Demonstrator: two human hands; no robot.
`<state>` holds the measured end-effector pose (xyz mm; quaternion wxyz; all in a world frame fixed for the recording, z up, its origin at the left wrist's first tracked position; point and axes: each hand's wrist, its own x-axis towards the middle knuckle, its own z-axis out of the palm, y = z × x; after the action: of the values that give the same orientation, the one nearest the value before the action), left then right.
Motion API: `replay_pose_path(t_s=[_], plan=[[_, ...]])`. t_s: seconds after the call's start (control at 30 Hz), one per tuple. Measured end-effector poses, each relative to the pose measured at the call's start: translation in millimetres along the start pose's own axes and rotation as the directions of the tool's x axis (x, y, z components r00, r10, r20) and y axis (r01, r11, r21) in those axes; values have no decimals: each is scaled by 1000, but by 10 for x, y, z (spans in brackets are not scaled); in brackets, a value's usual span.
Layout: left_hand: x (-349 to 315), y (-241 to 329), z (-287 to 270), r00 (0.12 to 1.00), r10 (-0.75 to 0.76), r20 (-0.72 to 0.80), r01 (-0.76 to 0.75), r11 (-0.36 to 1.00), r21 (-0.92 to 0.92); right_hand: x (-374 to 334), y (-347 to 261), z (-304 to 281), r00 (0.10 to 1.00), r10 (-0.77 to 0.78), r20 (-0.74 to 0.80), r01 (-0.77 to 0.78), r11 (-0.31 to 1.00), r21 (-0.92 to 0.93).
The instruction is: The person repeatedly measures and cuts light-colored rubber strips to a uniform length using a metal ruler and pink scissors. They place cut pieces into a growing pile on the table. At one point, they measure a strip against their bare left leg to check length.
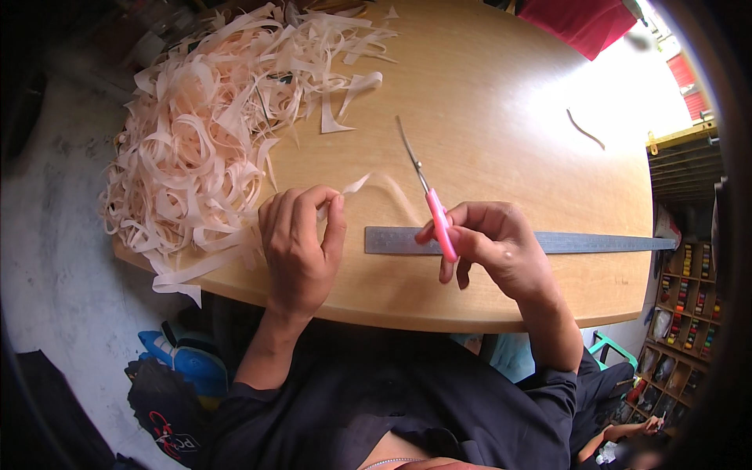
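My left hand pinches the end of a pale peach strip that curls up off the wooden table. Pink-handled scissors are gripped in my right hand, their blades closed and pointing away from me, just right of the strip. Under my right hand lies a long steel ruler, flat across the table. A big tangled heap of the same pale strips covers the table's left side, right beside my left hand.
One short dark strip lies alone at the far right of the table. Red cloth sits at the far edge. Shelves with small coloured items stand at the right. Bags rest on the floor at lower left.
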<state>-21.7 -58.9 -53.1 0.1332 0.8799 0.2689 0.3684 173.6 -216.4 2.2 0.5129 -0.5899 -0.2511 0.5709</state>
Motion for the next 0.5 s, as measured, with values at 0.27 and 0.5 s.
replay_pose_path(t_s=[0.27, 0.5], plan=[[9, 36, -3, 998, 59, -9, -59, 998, -13, -7, 8, 91, 878, 287, 383, -264, 958, -113], [-2, 57, -7, 964, 265, -3, -265, 963, -42, -10, 29, 111, 846, 302, 440, -282, 953, -111]])
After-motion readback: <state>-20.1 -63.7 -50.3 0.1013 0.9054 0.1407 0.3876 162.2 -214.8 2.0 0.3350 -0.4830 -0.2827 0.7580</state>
